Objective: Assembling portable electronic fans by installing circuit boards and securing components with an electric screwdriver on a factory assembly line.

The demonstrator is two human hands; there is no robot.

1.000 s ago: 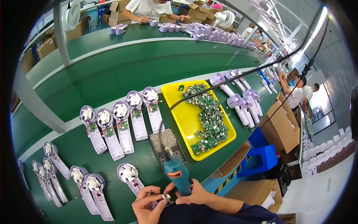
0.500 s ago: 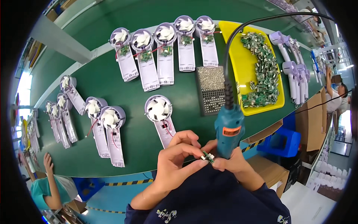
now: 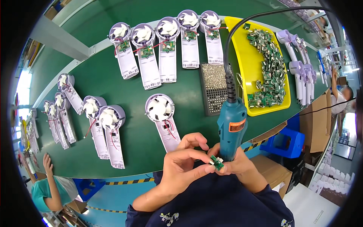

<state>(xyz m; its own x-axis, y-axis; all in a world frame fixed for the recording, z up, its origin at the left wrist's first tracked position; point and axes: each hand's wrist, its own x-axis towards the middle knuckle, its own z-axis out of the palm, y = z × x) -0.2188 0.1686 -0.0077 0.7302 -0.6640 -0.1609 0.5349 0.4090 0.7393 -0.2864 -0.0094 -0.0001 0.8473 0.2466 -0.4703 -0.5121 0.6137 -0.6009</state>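
My left hand (image 3: 184, 163) pinches a small green circuit board (image 3: 217, 162) between thumb and fingers, close to my body. My right hand (image 3: 239, 165) grips a teal electric screwdriver (image 3: 231, 129) upright, its black cable arching up over the table; its fingertips also touch the board. Just beyond my hands lies an open lilac handheld fan half (image 3: 163, 117) with a white impeller and red wires, on the green table (image 3: 132, 147).
A row of open fan halves (image 3: 168, 47) with boards lies at the far side, more fan halves (image 3: 96, 125) to the left. A metal screw tray (image 3: 214, 87) and a yellow tray (image 3: 247, 72) of circuit boards sit right. Another person (image 3: 49, 189) stands lower left.
The view has swung down and closer over the table. My hands stay together on the small board and the screwdriver, with little change in grip.
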